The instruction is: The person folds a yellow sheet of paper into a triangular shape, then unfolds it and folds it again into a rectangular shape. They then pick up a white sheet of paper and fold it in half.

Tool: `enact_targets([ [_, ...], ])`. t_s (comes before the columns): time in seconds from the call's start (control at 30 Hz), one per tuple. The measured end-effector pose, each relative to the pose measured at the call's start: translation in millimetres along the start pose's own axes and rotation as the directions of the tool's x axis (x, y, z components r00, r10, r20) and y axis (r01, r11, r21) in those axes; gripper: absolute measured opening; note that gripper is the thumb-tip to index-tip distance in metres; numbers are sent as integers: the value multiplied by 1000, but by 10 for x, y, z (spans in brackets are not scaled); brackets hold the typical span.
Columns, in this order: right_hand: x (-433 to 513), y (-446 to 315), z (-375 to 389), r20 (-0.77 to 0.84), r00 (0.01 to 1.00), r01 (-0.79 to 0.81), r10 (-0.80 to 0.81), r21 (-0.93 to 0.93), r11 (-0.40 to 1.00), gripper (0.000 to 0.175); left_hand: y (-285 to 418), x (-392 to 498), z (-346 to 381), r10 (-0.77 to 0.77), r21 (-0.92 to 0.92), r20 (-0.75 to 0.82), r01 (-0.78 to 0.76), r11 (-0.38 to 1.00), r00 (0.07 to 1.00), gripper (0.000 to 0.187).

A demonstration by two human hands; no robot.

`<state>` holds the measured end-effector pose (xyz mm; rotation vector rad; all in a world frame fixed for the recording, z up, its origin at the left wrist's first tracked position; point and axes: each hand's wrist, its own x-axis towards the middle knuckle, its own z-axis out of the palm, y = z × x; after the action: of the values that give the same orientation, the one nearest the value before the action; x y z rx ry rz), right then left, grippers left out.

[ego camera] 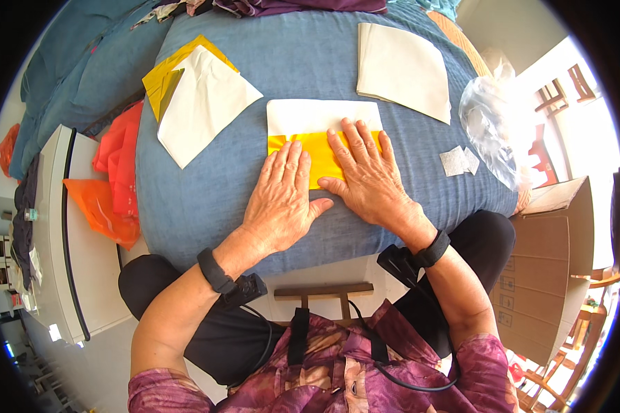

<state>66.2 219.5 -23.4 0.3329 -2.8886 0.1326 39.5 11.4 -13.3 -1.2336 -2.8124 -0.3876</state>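
Observation:
Both my hands lie flat, palms down, on a yellow shiny sheet (321,166) that covers the lower part of a white paper sheet (323,114). My left hand (281,199) rests on the yellow sheet's left side, fingers side by side and the thumb out. On its right side, the fingers of my right hand (368,173) are spread, their tips reaching up to the white paper. The two thumbs are close together near the lower edge. Neither hand grips anything. The palms hide part of the yellow sheet. All of it lies on a bed's blue cloth cover (206,206).
White paper (206,103) with gold foil sheets (160,77) lies at the upper left, a stack of off-white paper (403,72) at the upper right. Small grey-white pieces (454,161) and a clear plastic bag (488,118) are at the right. A cardboard box (535,273) stands by my right knee.

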Motion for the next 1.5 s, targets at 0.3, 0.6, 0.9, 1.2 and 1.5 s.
enact_targets([
  [0.3,-60,58,-38,-14,1000,-11,11,12,1000,79,-7,-15,21,17,12,-24,-17,1000,1000,86],
  [0.6,-186,211,-145,19,997,-76,76,0,997,77,-14,-8,20,21,15,-30,-21,1000,999,87],
  [0.9,-289,385,-180,85,982,-160,168,-92,983,74,-91,9,22,46,40,-29,-45,998,999,90],
  [1.2,-319,574,-227,117,967,-215,227,-107,971,70,-211,36,35,46,60,-17,-44,997,999,91],
  [1.5,-186,339,-522,-149,988,38,-36,9,999,66,-190,31,-4,34,43,3,-34,998,999,92],
])
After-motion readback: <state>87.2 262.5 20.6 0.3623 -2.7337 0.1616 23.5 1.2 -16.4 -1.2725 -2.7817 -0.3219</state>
